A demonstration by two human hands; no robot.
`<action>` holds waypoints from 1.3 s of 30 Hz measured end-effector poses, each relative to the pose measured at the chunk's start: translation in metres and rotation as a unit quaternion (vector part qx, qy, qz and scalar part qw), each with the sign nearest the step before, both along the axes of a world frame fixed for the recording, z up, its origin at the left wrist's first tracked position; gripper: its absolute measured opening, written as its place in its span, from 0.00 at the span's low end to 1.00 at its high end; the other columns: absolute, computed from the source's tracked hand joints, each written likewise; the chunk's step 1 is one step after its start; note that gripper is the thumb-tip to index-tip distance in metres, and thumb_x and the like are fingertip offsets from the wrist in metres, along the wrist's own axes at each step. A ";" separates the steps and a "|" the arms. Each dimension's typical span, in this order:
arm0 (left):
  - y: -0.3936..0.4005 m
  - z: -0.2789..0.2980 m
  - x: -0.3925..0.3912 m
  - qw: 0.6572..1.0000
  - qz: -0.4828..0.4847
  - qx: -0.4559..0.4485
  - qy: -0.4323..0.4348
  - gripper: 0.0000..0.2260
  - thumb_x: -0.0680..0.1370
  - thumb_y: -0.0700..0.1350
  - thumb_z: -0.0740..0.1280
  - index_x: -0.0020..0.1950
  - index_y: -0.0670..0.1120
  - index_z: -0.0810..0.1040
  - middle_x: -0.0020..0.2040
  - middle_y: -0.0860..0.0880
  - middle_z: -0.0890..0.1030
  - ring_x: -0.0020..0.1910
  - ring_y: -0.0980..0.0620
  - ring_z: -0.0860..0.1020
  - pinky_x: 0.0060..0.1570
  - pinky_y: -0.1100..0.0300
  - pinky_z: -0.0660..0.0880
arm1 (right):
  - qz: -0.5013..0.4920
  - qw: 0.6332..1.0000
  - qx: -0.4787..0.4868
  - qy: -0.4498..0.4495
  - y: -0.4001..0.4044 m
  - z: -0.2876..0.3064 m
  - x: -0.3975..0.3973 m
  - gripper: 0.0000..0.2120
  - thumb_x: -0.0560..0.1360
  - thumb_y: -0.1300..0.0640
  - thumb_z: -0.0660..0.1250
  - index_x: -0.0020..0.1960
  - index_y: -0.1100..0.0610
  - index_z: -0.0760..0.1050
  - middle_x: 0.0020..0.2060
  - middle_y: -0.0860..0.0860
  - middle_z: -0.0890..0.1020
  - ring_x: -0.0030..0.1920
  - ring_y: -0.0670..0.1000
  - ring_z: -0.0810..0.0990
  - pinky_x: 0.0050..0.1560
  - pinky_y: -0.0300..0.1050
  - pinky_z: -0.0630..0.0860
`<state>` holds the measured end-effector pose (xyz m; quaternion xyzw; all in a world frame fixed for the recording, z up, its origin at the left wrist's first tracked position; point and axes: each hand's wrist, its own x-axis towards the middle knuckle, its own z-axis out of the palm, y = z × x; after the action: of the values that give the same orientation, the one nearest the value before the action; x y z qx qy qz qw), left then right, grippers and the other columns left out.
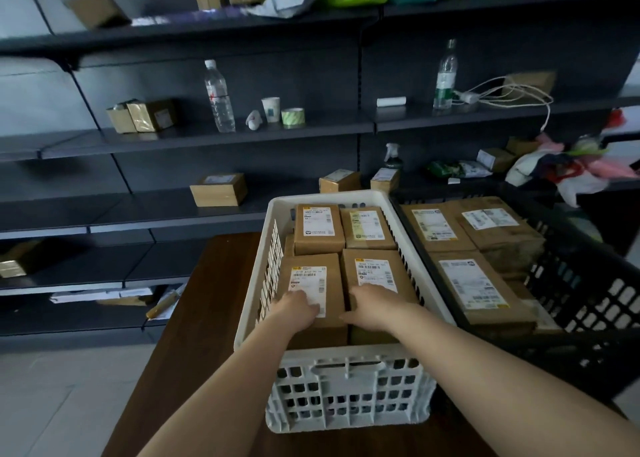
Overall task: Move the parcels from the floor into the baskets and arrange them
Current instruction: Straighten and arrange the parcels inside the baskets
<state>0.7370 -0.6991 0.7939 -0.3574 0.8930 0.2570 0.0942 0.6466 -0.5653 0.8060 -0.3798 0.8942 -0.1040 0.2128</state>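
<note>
Two bare forearms reach in from the bottom edge over the near wall of a white basket (349,391), which stands on a dark wooden table (194,335). Inside it, the left hand (297,307) lies palm down on the near-left parcel (311,276), its fingers fairly straight and covering the lower end of the white label. Just beside it, the right hand (372,306) rests on the near-right parcel (377,269), fingers spread flat over the near end and the thumb reaching toward the seam between the two boxes; neither hand is curled round anything. Beyond these two lie a far-left parcel (318,228) and a far-right parcel (367,228), so the top layer reads as four brown boxes packed side by side, labels up. Touching the white basket's right wall stands a black basket (588,290), also holding brown labelled parcels, one large box (478,290) nearest and two more behind it. Farther back runs dark shelving (207,134) with scattered small cartons, two clear bottles, one of them (218,96) standing left of a paper cup (270,109) and a roll of tape (293,116), and a white cable (512,93) on the right.
</note>
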 end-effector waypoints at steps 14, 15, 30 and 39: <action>0.031 0.013 0.039 0.994 0.082 -0.010 0.072 0.19 0.77 0.48 0.61 0.68 0.47 0.68 0.64 0.45 0.74 0.58 0.46 0.76 0.56 0.50 0.76 | 0.000 0.995 -0.085 -0.046 0.016 0.001 0.005 0.21 0.73 0.44 0.64 0.63 0.52 0.72 0.60 0.50 0.76 0.55 0.50 0.75 0.52 0.45 0.74; 0.023 0.013 0.035 0.993 0.081 -0.004 0.082 0.21 0.77 0.48 0.61 0.70 0.47 0.66 0.66 0.45 0.72 0.60 0.46 0.75 0.58 0.51 0.75 | -0.005 0.995 -0.088 -0.043 0.007 0.000 0.003 0.22 0.74 0.45 0.64 0.65 0.52 0.70 0.62 0.50 0.76 0.56 0.50 0.75 0.52 0.45 0.74; -0.087 -0.003 -0.079 0.973 0.084 0.071 0.201 0.20 0.76 0.48 0.62 0.68 0.48 0.65 0.62 0.48 0.73 0.59 0.49 0.74 0.54 0.55 0.74 | -0.197 0.964 -0.176 -0.041 -0.115 -0.013 -0.095 0.24 0.72 0.46 0.68 0.64 0.54 0.69 0.59 0.51 0.77 0.55 0.52 0.77 0.51 0.45 0.75; -0.115 -0.009 -0.135 0.940 0.168 0.220 0.200 0.21 0.77 0.50 0.62 0.69 0.45 0.66 0.55 0.49 0.77 0.50 0.51 0.76 0.44 0.60 0.73 | -0.251 0.951 -0.155 -0.091 -0.156 -0.028 -0.147 0.26 0.72 0.41 0.67 0.64 0.55 0.72 0.60 0.53 0.77 0.60 0.55 0.75 0.54 0.46 0.71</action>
<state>0.6021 -0.8141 0.7846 -0.4137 0.7415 0.5254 -0.0542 0.4992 -0.7211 0.7782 -0.1602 0.9105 -0.3255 0.1986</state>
